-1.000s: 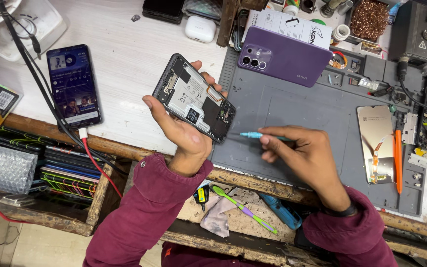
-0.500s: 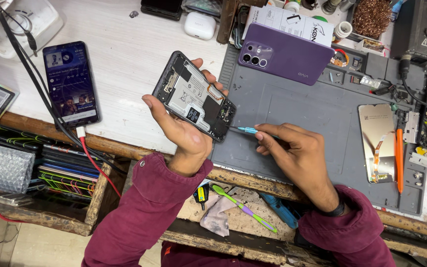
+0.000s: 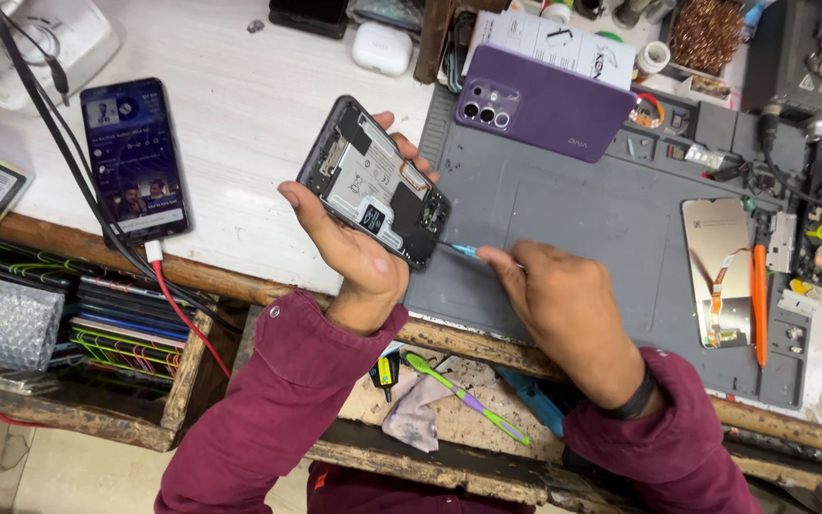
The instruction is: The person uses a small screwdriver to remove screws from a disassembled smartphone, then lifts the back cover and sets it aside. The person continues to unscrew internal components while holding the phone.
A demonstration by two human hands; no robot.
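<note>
Cluttered bench, grey mat (image 3: 582, 228) on it. Left hand (image 3: 354, 243) grips an opened phone (image 3: 373, 195) above the mat's edge; right hand (image 3: 558, 295) pinches a screwdriver (image 3: 463, 250), tip at the phone's corner.

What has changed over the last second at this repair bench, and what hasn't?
The right hand brought its small blue-tipped screwdriver leftwards across the grey mat, until the tip reached the lower edge of the opened phone. The left hand kept the same grip on that phone, tilted above the bench. The purple phone, the lit phone on its cable and the detached screen did not move.
</note>
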